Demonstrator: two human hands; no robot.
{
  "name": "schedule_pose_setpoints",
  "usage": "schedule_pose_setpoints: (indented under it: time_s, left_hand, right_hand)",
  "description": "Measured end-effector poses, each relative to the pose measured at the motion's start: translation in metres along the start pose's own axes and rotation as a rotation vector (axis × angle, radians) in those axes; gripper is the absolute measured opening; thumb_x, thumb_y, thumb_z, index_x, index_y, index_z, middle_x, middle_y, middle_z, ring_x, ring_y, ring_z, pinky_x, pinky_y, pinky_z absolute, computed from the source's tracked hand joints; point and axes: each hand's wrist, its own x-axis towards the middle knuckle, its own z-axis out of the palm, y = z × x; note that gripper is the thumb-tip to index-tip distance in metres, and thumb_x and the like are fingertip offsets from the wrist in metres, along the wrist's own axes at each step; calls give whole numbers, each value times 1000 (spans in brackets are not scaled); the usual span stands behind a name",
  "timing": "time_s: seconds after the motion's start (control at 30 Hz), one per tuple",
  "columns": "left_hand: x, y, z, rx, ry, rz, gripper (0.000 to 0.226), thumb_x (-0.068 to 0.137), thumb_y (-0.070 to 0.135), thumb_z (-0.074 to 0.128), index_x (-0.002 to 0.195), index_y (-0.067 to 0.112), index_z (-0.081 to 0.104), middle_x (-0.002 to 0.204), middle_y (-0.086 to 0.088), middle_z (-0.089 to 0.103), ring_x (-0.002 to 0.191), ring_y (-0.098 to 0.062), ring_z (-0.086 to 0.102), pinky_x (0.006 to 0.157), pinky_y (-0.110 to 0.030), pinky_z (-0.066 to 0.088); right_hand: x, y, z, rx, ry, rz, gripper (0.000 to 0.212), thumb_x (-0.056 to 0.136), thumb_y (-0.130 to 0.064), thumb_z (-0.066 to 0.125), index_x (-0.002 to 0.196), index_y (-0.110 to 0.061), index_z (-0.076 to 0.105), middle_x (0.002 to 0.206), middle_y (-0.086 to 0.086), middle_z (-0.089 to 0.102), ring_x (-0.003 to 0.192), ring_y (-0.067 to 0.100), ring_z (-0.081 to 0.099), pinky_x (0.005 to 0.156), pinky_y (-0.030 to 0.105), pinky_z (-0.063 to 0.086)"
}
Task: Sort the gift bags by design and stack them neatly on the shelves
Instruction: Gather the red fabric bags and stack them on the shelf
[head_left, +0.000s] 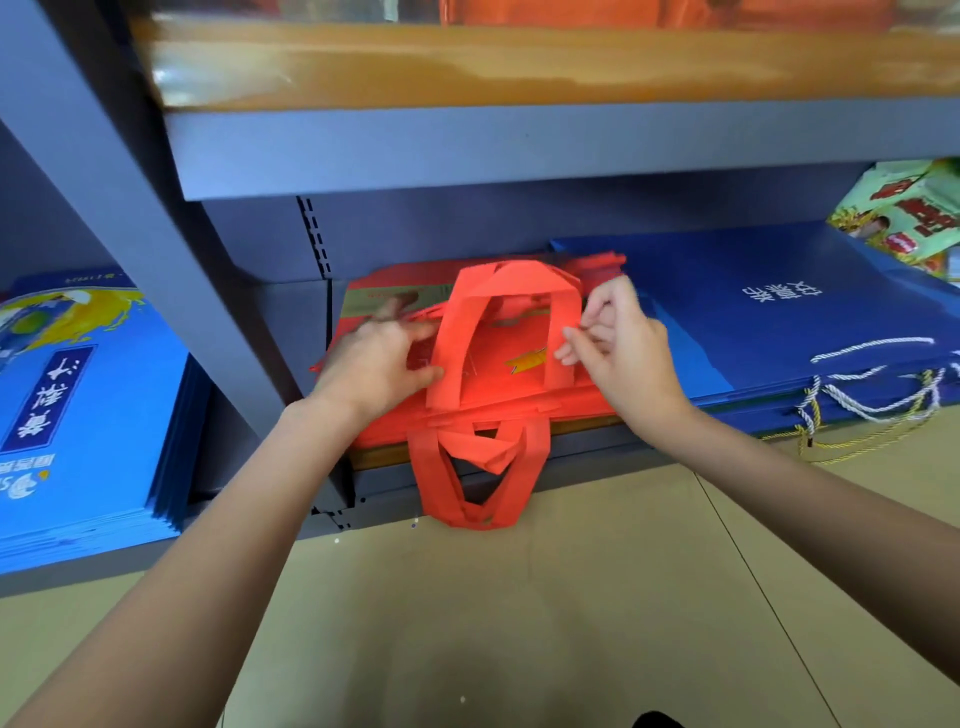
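Low on the grey shelf (519, 150), sorting looked well along: light-blue bags (88, 415) and dark-blue bags (779, 322) lay stacked. At its front edge, the left hand (374, 364) pressed the red bags (498, 374) with spread fingers while the right hand (618, 343) pinched a handle loop (467, 332); others dangled untucked.

We count four designs of flat gift bag on the low grey shelf (519, 467) — one stack each of light blue paper bags (104, 415), red fabric bags (498, 384), dark blue paper bags with cord handles (779, 322) and green printed bags (904, 208). Bags per stack — too many to tell.
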Motion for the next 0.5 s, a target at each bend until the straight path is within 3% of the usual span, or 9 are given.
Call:
schedule_pose_setpoints:
  time_s: [0.07,0.13,0.27,0.37,0.5]
  left_hand:
    - [3,2,-5,-18,70,-16,61,82,29,68,138,34,43,150,-4,27,132,-27,38,106,-40,36]
    - [6,3,-11,-9,191,-51,58,87,22,62,140,35,40,147,-6,30,124,-31,45,104,-43,36]
    - [16,2,-15,41,352,-56,59,85,9,62,134,38,47,145,1,36,123,-27,46,102,-40,31]
    - [22,4,-16,88,401,-35,65,82,-1,58,134,36,48,151,5,30,127,-25,43,107,-38,23]
    - [22,7,-23,188,453,31,68,80,-9,50,136,29,48,154,2,24,133,-30,35,111,-40,16]
  right_hand:
    - [-8,7,3,-220,-104,-158,11,90,-3,55,94,-8,46,87,11,65,82,23,67,75,37,53]
    - [-11,15,11,-463,-251,-246,22,91,-8,53,113,-3,52,109,13,60,99,31,58,89,43,46]
    - [-1,28,32,-952,-543,-67,49,99,-38,32,139,-9,34,149,8,30,131,30,24,102,41,26]
    - [7,33,40,-964,-658,121,59,99,-48,20,147,-14,19,156,6,15,138,29,11,106,46,19]
    - [2,36,42,-935,-703,184,60,98,-50,16,150,-21,8,157,8,5,142,30,4,111,48,12]
